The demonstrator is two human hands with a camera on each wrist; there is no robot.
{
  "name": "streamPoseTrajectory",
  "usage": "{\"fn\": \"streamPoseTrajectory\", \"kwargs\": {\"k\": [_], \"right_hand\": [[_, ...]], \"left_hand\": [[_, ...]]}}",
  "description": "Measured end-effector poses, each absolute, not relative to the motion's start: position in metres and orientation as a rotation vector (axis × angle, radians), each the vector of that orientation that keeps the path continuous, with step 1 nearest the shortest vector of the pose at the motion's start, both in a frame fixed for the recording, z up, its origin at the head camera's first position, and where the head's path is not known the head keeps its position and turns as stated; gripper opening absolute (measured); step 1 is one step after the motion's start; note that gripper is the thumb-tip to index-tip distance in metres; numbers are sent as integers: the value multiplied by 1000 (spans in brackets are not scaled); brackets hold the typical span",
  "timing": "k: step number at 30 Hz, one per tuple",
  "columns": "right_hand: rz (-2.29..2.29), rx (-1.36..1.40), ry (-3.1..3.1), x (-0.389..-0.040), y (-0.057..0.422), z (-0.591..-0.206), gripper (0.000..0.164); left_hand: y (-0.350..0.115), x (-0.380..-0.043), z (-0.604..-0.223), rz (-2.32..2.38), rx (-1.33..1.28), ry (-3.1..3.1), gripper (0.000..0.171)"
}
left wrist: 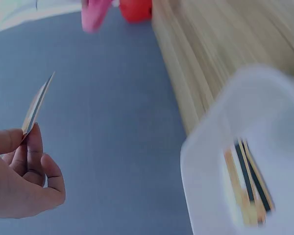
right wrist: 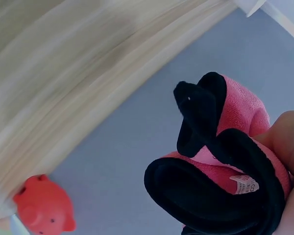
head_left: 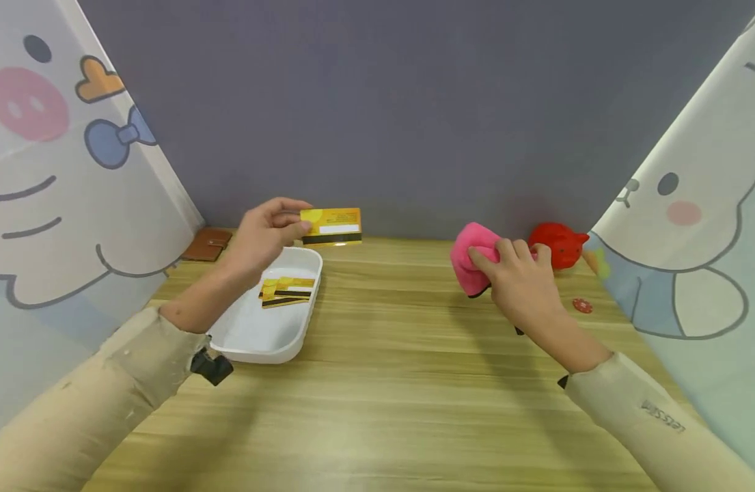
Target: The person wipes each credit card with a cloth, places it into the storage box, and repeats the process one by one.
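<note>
Raised above the table's back edge, my left hand [head_left: 260, 236] pinches a yellow bank-style card [head_left: 331, 236] with a dark magnetic stripe between thumb and fingers. The left wrist view shows this card [left wrist: 38, 105] nearly edge-on. Below that hand stands a white tray [head_left: 303, 331] with several similar yellow cards [head_left: 286, 292] overlapping inside it. On the right, my right hand [head_left: 525, 283] grips a bunched pink plush cloth item [head_left: 469, 256] above the table. Its black trim [right wrist: 206, 208] and a small white label [right wrist: 246, 184] show in the right wrist view; its exact kind is unclear.
A red piggy bank [head_left: 558, 244] stands at the back right, with a red poker chip [head_left: 582, 305] in front. A brown wallet [head_left: 206, 244] lies at the back left. Grey and cartoon-printed panels [head_left: 377, 123] enclose the wooden table [head_left: 389, 383].
</note>
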State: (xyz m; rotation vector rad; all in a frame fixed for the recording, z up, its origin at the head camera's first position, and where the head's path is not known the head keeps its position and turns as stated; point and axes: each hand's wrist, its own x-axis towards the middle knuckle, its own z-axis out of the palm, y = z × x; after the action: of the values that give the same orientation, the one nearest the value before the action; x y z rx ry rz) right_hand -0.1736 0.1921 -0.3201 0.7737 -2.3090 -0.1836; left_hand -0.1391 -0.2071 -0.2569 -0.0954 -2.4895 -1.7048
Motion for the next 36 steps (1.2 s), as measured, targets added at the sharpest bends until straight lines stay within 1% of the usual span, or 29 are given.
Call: {"fn": "streamPoseTrajectory", "kwargs": {"k": [4,9,19,27,33,36], "right_hand": [[-178,767,-2284,-174,204,-324,53],[-167,776,-2242,-174,210,-323,52],[-127,794,-2212,-167,217,-321,50],[-129,778,-2234,-163,221,-323,54],[-122,803,-2242,-160,220,-325,55],[-120,810,-2240,-160,220,-325,57]], "left_hand": [[-239,-139,-252,-1624,15,-2505,37],[-267,-140,-256,-1543,127,-2558,42],[-295,-152,-290,-1456,228,-2727,45],[-292,-181,-317,-1540,233,-2879,47],[-285,-186,-330,-1573,258,-2928,48],[-283,-187,-334,-1615,306,-2933,54]]}}
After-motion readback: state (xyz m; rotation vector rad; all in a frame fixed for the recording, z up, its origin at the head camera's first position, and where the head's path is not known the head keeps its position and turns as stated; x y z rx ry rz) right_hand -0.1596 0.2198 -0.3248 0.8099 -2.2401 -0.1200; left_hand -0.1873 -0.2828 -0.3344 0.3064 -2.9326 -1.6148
